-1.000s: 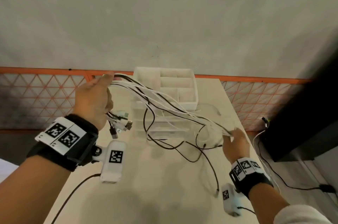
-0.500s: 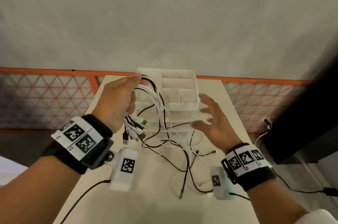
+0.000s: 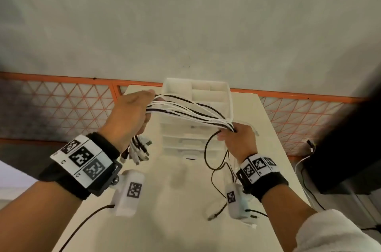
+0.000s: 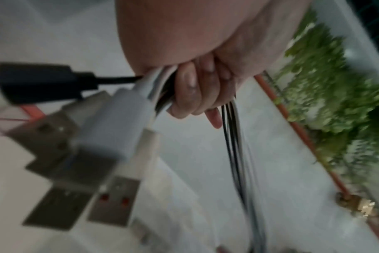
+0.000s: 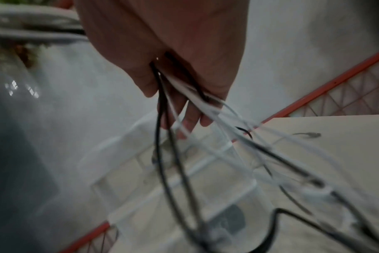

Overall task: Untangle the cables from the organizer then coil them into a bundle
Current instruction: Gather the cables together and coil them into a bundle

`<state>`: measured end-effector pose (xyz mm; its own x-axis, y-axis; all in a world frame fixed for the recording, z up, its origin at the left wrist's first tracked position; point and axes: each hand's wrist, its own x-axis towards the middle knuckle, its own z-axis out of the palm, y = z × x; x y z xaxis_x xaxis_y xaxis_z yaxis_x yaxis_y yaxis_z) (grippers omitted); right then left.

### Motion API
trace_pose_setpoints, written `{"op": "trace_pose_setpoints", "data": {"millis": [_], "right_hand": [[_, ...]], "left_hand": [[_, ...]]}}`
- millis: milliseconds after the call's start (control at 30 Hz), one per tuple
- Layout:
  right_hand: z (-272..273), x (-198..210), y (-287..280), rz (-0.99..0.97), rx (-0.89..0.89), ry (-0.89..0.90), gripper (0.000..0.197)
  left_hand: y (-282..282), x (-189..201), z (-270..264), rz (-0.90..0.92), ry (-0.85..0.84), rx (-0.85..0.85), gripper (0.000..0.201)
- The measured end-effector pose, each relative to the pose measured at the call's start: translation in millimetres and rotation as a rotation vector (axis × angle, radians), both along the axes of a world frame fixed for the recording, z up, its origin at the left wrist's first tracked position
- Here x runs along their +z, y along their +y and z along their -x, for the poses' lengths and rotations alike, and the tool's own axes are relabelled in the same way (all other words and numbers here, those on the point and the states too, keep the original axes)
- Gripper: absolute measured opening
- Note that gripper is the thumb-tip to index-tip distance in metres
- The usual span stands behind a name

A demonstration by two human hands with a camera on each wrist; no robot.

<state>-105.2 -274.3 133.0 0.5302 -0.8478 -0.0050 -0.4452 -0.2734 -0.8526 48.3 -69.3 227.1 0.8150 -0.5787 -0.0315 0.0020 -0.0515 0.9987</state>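
Several white and black cables [image 3: 191, 110] stretch in a bunch between my two hands, above the table. My left hand [image 3: 132, 115] grips one end of the bunch, and the USB plugs [image 3: 138, 151] hang below it; the left wrist view shows its fingers [image 4: 190, 92] curled round the cables [image 4: 234, 145] with the plugs [image 4: 110, 130] close by. My right hand [image 3: 237, 140] holds the bunch further along, and the loose ends [image 3: 218, 169] trail down to the table. In the right wrist view the cables [image 5: 169, 137] run out between its fingers [image 5: 190, 118]. The white organizer [image 3: 229, 103] stands behind.
The organizer sits at the far end of a pale table [image 3: 165, 220], over clear drawers [image 3: 185, 140]. An orange-framed mesh fence [image 3: 61, 103] runs behind. A dark unit [image 3: 350, 152] stands to the right of the table with a cable on the floor.
My right hand, open half a second ago, has taken hold of the cables again. The bunch is now pulled straight between both hands, and my left hand has moved left and up.
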Motion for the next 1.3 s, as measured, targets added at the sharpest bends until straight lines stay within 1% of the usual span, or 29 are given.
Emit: {"op": "trace_pose_setpoints", "data": {"millis": [33, 67, 100, 133, 200, 267, 300, 367, 467, 500, 567, 633, 667, 700, 733, 800, 833, 900, 967, 1000, 1067, 1100, 1167, 1200, 1233, 1300], "right_hand": [[3, 6, -4, 0.026, -0.033, -0.071, 0.015], [4, 14, -7, 0.060, -0.065, -0.135, 0.023], [6, 22, -11, 0.092, -0.083, -0.182, 0.031], [7, 26, -14, 0.111, -0.081, -0.201, 0.033], [12, 23, -21, 0.122, -0.088, -0.109, 0.025], [18, 12, -29, 0.118, -0.147, 0.012, 0.018], [21, 7, -31, 0.098, -0.191, 0.025, 0.018], [24, 10, -32, 0.040, -0.256, -0.058, 0.017], [22, 23, -34, -0.049, -0.341, -0.229, 0.024], [20, 27, -34, -0.074, -0.350, -0.260, 0.024], [17, 35, -31, -0.100, -0.301, -0.296, 0.023], [14, 44, -28, -0.103, -0.205, -0.280, 0.023], [13, 48, -26, -0.097, -0.156, -0.271, 0.023], [12, 52, -23, -0.092, -0.115, -0.267, 0.023], [10, 56, -18, -0.080, -0.079, -0.257, 0.023], [4, 62, -3, -0.042, 0.019, -0.223, 0.022], [1, 64, 6, -0.017, 0.071, -0.208, 0.023], [-5, 68, 22, 0.042, 0.131, -0.179, 0.025], [-6, 71, 30, 0.083, 0.153, -0.142, 0.027], [-6, 72, 31, 0.083, 0.158, -0.137, 0.026], [-5, 71, 26, 0.077, 0.131, -0.172, 0.022], [-3, 71, 22, 0.101, 0.087, -0.207, 0.018], [3, 62, 12, 0.204, -0.025, -0.248, 0.021], [9, 55, 7, 0.254, -0.050, -0.221, 0.025], [16, 47, 3, 0.274, -0.049, -0.152, 0.030], [30, 26, -2, 0.225, 0.003, 0.046, 0.044]], "left_hand": [[2, -11, -1, -0.038, 0.023, 0.032, 0.036], [3, -22, -3, -0.067, 0.042, 0.056, 0.039], [5, -31, -4, -0.085, 0.055, 0.071, 0.038], [5, -37, -6, -0.092, 0.061, 0.084, 0.034], [7, -43, -10, -0.077, 0.066, 0.117, 0.030], [8, -49, -16, -0.052, 0.064, 0.160, 0.033], [9, -53, -18, -0.056, 0.061, 0.174, 0.033], [9, -65, -20, -0.107, 0.054, 0.193, 0.031], [8, -87, -15, -0.207, 0.056, 0.178, 0.032], [7, -92, -13, -0.229, 0.074, 0.152, 0.032], [6, -101, -12, -0.279, 0.154, 0.045, 0.035], [9, -105, -12, -0.289, 0.291, -0.082, 0.038], [11, -105, -12, -0.265, 0.374, -0.138, 0.038], [12, -102, -10, -0.243, 0.429, -0.199, 0.043], [11, -99, -9, -0.239, 0.436, -0.275, 0.053], [3, -84, -4, -0.266, 0.332, -0.455, 0.076], [-4, -73, 2, -0.263, 0.275, -0.533, 0.082], [-18, -46, 18, -0.231, 0.178, -0.636, 0.084], [-33, -24, 35, -0.197, 0.068, -0.682, 0.074], [-38, -17, 41, -0.182, 0.031, -0.670, 0.068], [-45, -12, 48, -0.138, 0.005, -0.564, 0.058], [-46, -10, 49, -0.103, 0.008, -0.489, 0.051], [-46, -3, 46, -0.046, 0.016, -0.335, 0.041], [-46, 3, 44, -0.015, 0.023, -0.276, 0.039], [-44, 10, 41, 0.018, 0.027, -0.230, 0.038], [-42, 21, 33, 0.053, -0.024, -0.200, 0.038]]}}
